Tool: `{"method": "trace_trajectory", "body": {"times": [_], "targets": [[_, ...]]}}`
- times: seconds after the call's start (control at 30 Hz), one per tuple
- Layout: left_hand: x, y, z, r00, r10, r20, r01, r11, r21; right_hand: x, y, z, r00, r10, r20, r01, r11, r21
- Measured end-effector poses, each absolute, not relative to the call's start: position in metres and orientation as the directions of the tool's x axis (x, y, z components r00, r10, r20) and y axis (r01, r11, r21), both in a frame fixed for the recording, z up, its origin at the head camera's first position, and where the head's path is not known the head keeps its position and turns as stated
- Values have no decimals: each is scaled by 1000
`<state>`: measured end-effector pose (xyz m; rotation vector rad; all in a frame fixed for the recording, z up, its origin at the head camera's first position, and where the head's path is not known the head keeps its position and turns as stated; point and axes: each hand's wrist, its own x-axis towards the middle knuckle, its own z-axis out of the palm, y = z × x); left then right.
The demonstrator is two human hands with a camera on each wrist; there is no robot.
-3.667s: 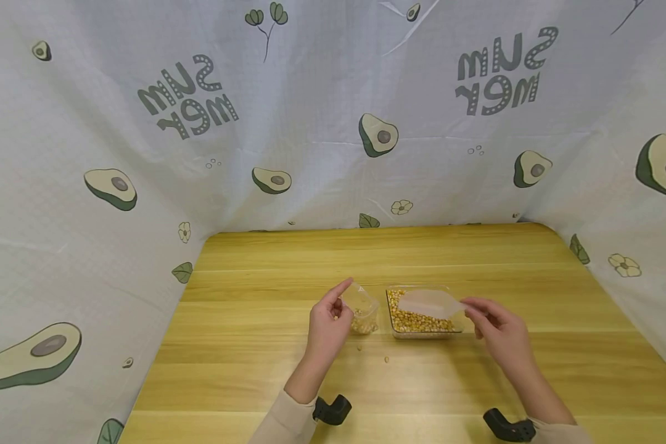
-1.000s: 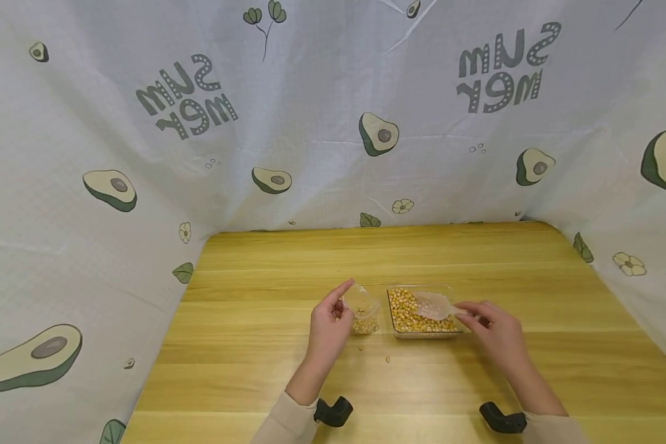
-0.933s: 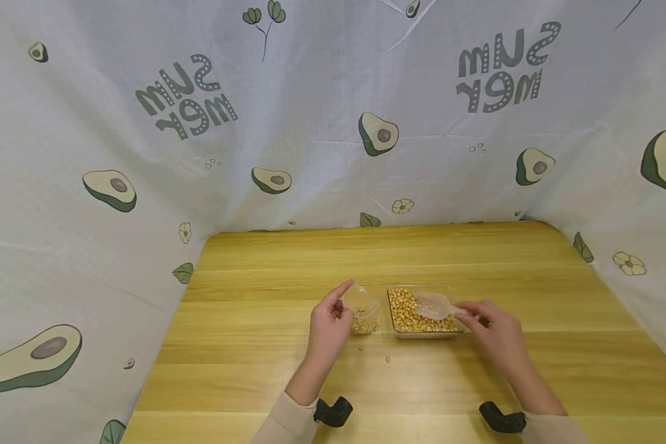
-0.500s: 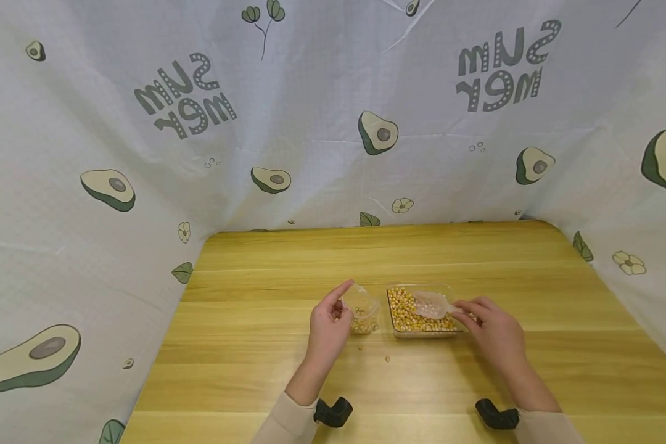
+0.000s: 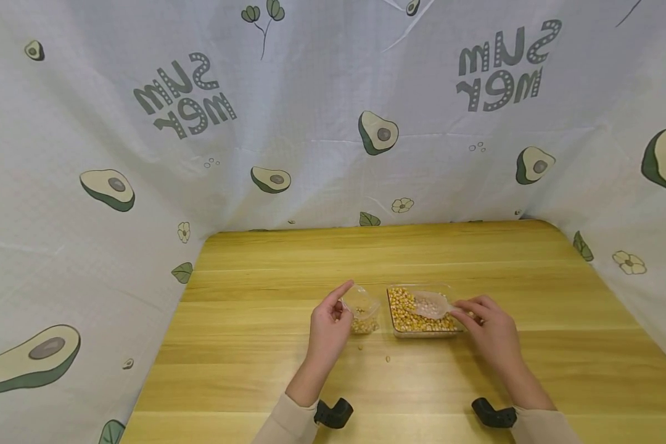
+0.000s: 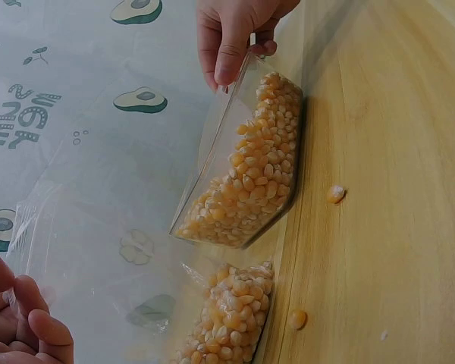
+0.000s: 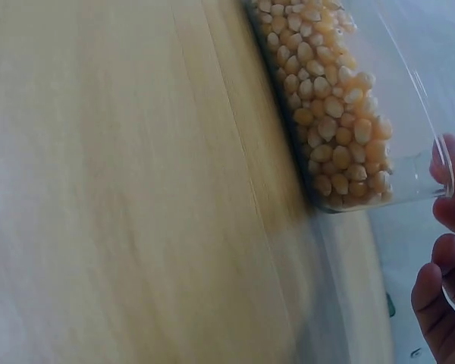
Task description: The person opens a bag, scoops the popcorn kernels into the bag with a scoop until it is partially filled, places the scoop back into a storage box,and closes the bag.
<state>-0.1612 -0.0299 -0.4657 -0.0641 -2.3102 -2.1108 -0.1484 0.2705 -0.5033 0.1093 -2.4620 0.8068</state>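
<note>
My left hand [image 5: 330,324] pinches the top edge of a clear plastic bag [image 5: 362,298], which stands with its mouth spread and corn kernels in its bottom. Just right of it sits a clear rectangular container [image 5: 425,335], partly filled with yellow corn kernels [image 6: 250,174]. My right hand [image 5: 491,330] pinches the handle of a translucent scoop [image 5: 430,304] at the container's right side. The scoop's bowl lies on the kernels with some of them showing in it. In the right wrist view the right fingers [image 7: 432,296] are at the container's rim.
Two loose kernels lie on the wooden table [image 5: 244,370] in front of the bag and container; one kernel [image 5: 388,359] is nearer the container. A white curtain [image 5: 311,111] with avocado prints rises behind the table and along both sides.
The scoop has gone from a tilted, raised pose to resting among the kernels, with kernels in its bowl. Lately my right hand and wrist shifted slightly left; my left hand stays in place.
</note>
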Motion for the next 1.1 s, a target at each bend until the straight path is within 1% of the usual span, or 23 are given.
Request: {"method": "trace_trajectory", "body": {"times": [0.2, 0.6, 0.9, 1.1], "targets": [[-161, -30, -466, -999, 22, 43, 44, 86, 995, -148, 272, -507, -869, 126, 478, -214, 776, -594], [-160, -29, -464, -999, 19, 31, 33, 80, 996, -145, 278, -509, -925, 173, 339, -102, 747, -657], [-159, -29, -462, -999, 18, 37, 39, 89, 995, -139, 282, -510, -931, 239, 276, -51, 663, -747], [-159, -29, -463, -999, 26, 39, 41, 87, 995, -136, 283, -510, -932, 258, 254, -40, 622, -782]]}}
